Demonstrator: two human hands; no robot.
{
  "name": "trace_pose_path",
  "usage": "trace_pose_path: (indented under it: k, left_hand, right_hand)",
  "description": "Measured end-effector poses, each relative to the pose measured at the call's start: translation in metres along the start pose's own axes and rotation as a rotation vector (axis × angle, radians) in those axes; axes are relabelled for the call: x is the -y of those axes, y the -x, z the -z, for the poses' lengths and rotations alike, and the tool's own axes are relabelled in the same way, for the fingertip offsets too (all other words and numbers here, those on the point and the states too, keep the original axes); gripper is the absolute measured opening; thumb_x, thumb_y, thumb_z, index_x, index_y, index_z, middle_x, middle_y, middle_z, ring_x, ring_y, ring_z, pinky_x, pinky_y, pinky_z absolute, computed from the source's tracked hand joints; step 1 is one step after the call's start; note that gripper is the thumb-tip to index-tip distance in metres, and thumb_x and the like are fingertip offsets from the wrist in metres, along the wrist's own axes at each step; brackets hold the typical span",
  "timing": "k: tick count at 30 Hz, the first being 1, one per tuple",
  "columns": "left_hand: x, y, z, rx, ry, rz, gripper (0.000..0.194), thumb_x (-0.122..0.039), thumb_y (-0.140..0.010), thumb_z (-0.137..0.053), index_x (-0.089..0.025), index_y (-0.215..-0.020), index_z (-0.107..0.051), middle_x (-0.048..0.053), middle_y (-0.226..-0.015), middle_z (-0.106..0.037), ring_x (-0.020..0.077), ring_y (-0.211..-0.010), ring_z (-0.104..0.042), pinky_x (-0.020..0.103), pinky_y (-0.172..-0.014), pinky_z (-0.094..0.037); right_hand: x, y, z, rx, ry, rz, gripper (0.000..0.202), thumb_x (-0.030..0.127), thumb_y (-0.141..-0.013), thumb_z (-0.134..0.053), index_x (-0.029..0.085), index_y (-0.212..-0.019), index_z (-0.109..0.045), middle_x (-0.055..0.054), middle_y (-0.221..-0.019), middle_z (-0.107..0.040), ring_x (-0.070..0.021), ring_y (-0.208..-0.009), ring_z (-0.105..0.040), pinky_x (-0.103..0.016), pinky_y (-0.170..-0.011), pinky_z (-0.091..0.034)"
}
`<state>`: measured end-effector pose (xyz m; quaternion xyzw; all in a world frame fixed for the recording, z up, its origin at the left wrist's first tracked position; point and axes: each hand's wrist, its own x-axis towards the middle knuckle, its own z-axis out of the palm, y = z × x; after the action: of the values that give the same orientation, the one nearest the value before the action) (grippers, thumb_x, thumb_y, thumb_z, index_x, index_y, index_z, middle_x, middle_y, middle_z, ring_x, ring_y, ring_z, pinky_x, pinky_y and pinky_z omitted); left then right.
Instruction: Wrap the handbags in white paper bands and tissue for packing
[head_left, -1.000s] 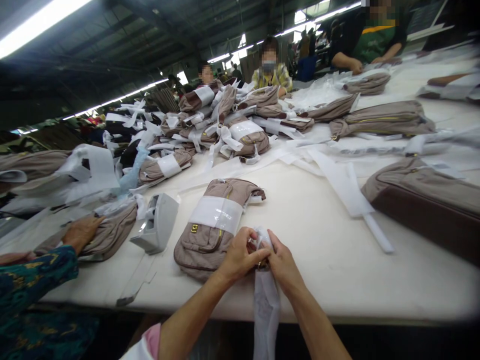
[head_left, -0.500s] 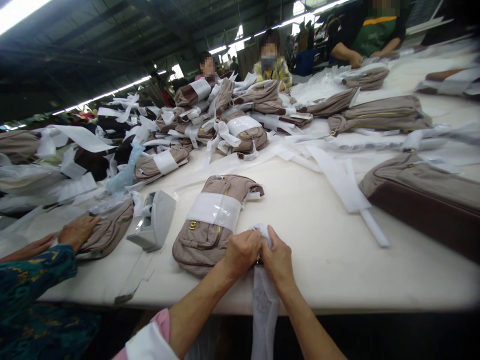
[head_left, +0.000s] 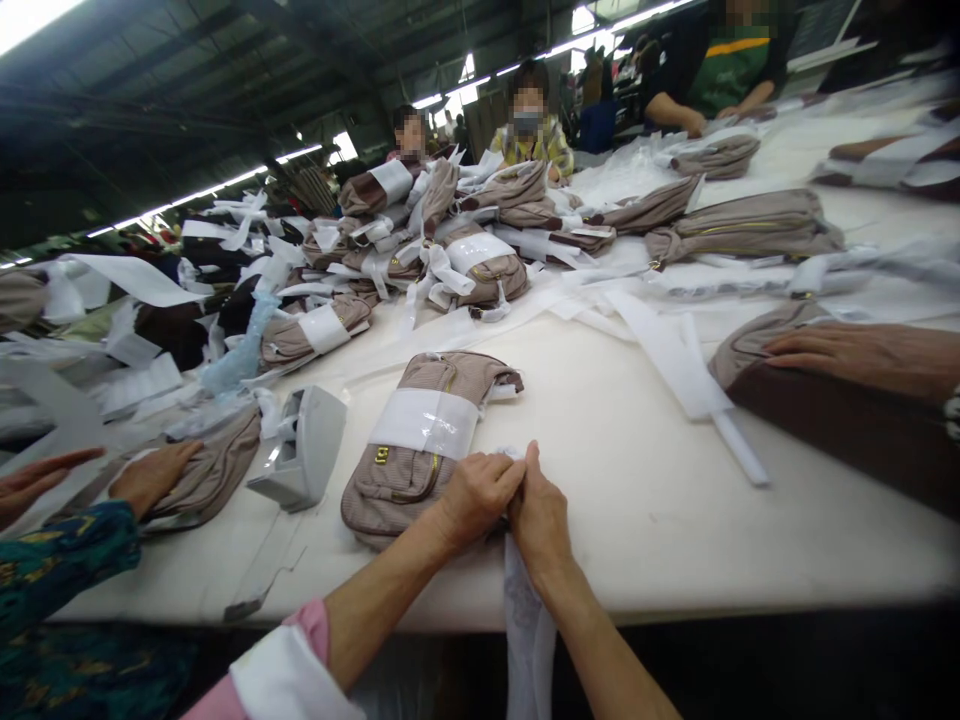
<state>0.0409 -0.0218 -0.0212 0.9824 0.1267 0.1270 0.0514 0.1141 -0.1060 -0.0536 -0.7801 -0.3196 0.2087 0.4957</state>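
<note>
My left hand point(head_left: 480, 492) and my right hand point(head_left: 541, 520) meet near the front of the table, fingers closed on a white-wrapped strap point(head_left: 528, 625). A bit of its white wrapping shows above my fingers, and the lower length hangs over the table edge. What exactly lies between the fingertips is hidden. Left of my hands, nearly touching my left one, a taupe shoulder bag point(head_left: 394, 470) lies flat. A white band point(head_left: 429, 421) goes round its middle, and it has yellow zips and a small gold badge.
A grey tape dispenser point(head_left: 301, 450) stands left of the bag. Beyond it, a co-worker's hand point(head_left: 156, 480) rests on another bag. A different person's hand point(head_left: 862, 355) lies on a brown-based bag at the right. Wrapped bags point(head_left: 480, 265) are piled behind; white strips point(head_left: 667, 350) lie right of centre.
My hands have drawn closer together on the strap, covering the dark metal piece seen between them. Another person's hand has come in at the right onto the large bag. The view has shifted slightly.
</note>
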Motion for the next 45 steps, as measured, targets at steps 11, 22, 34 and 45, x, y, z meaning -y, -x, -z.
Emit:
trace_pose_path:
  k: [11, 22, 34, 45]
  left_hand:
    - [-0.014, -0.012, 0.005, -0.12, 0.385, 0.316, 0.013, -0.019, -0.085, -0.046, -0.018, -0.078, -0.057, 0.001, -0.078, -0.054, 0.0127, -0.074, -0.052, 0.024, -0.07, -0.04]
    - [-0.014, 0.005, 0.002, -0.159, 0.242, 0.066, 0.023, -0.017, -0.085, -0.039, -0.016, -0.069, -0.055, 0.004, -0.073, -0.051, 0.0136, -0.069, -0.046, 0.025, -0.066, -0.037]
    - [0.004, 0.004, 0.014, 0.08, 1.385, 0.584, 0.008, -0.022, -0.064, -0.042, -0.017, -0.063, -0.037, -0.001, -0.063, -0.045, 0.0109, -0.058, -0.045, 0.023, -0.057, -0.039]
    - [-0.022, 0.023, 0.02, 0.099, 0.65, 0.478, 0.039, -0.041, -0.09, -0.032, -0.015, -0.067, -0.05, 0.002, -0.068, -0.054, 0.0145, -0.066, -0.048, 0.026, -0.065, -0.036]
  right_hand:
    - [-0.01, 0.005, 0.017, 0.162, -0.511, -0.188, 0.056, 0.037, -0.079, -0.043, 0.01, -0.129, -0.043, -0.012, -0.123, -0.054, -0.0232, -0.108, -0.055, -0.033, -0.083, -0.048]
    - [-0.008, 0.002, 0.009, 0.059, -0.549, -0.25, 0.057, 0.033, -0.071, -0.056, 0.007, -0.121, -0.052, -0.014, -0.108, -0.063, -0.0291, -0.105, -0.056, -0.04, -0.09, -0.043]
    - [-0.014, 0.007, 0.007, 0.128, -0.657, -0.222, 0.06, 0.043, -0.074, -0.054, 0.011, -0.125, -0.047, -0.012, -0.106, -0.064, -0.0247, -0.094, -0.061, -0.038, -0.081, -0.048]
    - [-0.019, 0.0, 0.035, 0.052, -0.513, -0.172, 0.06, 0.042, -0.062, -0.069, 0.02, -0.116, -0.058, -0.008, -0.119, -0.057, -0.0278, -0.112, -0.049, -0.043, -0.102, -0.03]
